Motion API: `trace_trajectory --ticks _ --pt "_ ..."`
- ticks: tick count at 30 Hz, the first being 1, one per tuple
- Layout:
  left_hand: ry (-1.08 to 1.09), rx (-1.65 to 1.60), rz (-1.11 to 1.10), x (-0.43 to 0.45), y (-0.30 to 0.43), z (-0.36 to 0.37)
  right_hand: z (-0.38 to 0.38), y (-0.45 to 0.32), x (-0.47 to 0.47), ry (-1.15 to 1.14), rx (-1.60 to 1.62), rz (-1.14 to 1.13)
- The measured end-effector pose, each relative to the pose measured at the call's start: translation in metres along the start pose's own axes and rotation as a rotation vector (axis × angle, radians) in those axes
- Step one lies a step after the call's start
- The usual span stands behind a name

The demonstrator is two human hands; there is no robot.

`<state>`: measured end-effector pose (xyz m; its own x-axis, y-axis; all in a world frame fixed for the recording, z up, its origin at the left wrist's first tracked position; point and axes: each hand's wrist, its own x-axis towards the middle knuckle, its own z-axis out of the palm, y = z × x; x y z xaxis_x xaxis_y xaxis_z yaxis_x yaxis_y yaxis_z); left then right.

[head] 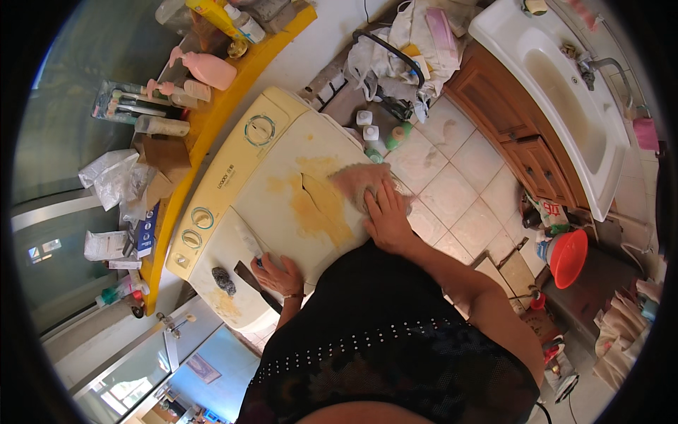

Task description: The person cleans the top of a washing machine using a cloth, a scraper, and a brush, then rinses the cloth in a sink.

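Note:
A cream twin-tub washing machine (265, 206) stands before me, its lid cracked and stained yellow-brown. My right hand (391, 214) presses on a pinkish-brown cloth (360, 180) at the lid's right edge. Near the front edge, my left hand (278, 275) has its fingers curled at the dark-capped end of a whitish tube (248, 241); how firmly it holds the tube is hard to tell. A knife (257, 286) with a wide dark blade lies beside that hand, its handle towards my body. Left of the blade sits a grey metal scouring pad (223, 281).
A yellow shelf (212, 132) with a pink pump bottle (209, 70), packets and boxes runs behind the machine. Bottles (398, 136) stand on the floor beyond it. At the right are a white sink (561, 95) over a wooden cabinet (498, 100) and a red basin (568, 259).

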<state>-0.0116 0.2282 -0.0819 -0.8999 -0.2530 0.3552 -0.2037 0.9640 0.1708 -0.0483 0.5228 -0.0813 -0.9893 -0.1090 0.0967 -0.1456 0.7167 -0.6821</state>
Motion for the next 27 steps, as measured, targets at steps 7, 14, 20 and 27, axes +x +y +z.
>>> trace_trajectory --ticks 7,14,20,27 --pt "-0.021 -0.098 -0.013 0.003 0.002 -0.004 0.02 0.032 0.061 0.077 0.24 0.336" --pt "0.0 -0.164 0.002 0.002 -0.001 -0.008 0.093 -0.052 -0.023 0.449 -0.199 0.163" --pt "0.02 -0.194 0.009 0.0 -0.001 -0.01 0.065 0.018 0.023 0.496 0.012 0.261" --pt "-0.001 -0.175 0.001 -0.002 -0.004 -0.008 0.111 -0.07 -0.022 0.482 -0.096 0.361"
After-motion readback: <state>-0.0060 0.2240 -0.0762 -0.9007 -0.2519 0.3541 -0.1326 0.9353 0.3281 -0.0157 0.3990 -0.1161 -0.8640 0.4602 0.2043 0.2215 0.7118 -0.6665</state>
